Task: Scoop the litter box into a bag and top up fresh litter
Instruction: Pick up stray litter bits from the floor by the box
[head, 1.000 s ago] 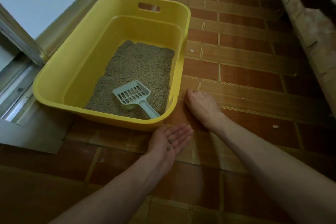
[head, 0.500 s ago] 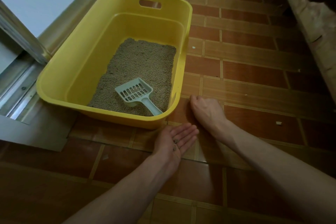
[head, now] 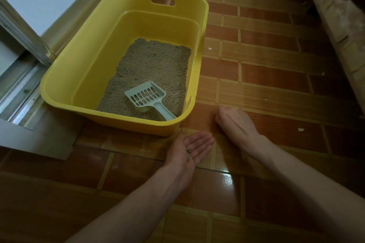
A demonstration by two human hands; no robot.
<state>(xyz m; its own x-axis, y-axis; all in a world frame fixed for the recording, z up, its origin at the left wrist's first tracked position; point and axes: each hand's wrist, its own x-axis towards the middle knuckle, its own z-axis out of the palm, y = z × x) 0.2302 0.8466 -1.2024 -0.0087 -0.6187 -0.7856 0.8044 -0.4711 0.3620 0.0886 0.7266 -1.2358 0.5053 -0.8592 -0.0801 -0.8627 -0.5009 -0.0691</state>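
You are gathering stray grains beside the yellow litter box (head: 110,65): left hand (head: 192,149) cupped open holding a few, right hand (head: 235,122) fingers curled on the floor (head: 276,85), scoop (head: 148,97) lying in the litter, so tip them in next.

Right hand (head: 235,122) slid rightward along the tiled floor (head: 276,77), away from yellow litter box (head: 83,61)

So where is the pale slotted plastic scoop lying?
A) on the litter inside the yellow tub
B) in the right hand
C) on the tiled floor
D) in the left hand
A: the pale slotted plastic scoop rests on the litter in the yellow plastic tub, untouched by either hand.
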